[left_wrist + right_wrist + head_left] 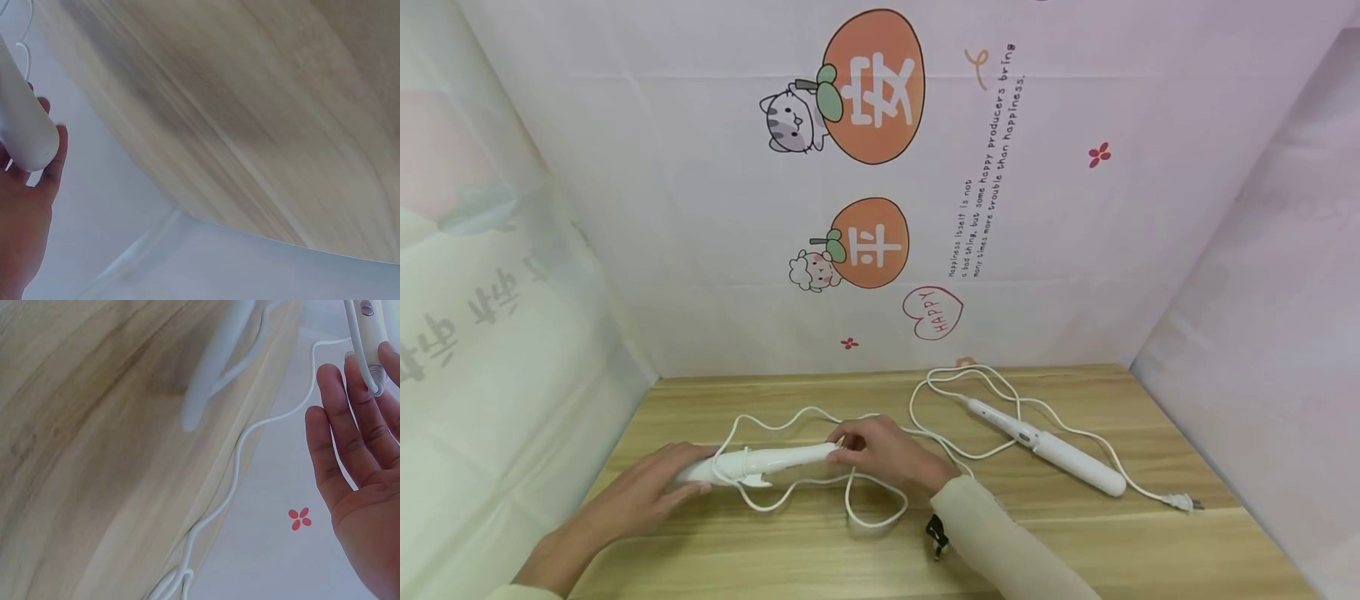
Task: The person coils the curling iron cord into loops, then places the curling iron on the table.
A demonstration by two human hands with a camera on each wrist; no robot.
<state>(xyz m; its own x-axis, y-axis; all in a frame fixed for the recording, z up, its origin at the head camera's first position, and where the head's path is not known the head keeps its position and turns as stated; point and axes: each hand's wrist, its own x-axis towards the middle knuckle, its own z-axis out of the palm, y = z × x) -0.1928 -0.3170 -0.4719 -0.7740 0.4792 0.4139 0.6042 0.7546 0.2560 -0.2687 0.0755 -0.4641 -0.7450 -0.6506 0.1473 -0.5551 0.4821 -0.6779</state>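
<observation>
Held iron (786, 458) at the person's left end of the surface (737, 567): broad end gripped by the left hand (655, 482), cord end pinched by the right hand (883, 450). Its white cord (760, 508) is passed over the barrel, otherwise slack; gathering judged barely begun, most left to do. Second iron (1078, 465) lies apart, its cord and plug (1180, 502) loose, not yet gathered. No container seen.

Held wand (792, 457): left, from left hand (653, 483) to right hand (883, 452).
Other wand (1071, 462): right, on table (760, 562).
Cloth (700, 208): behind table.
</observation>
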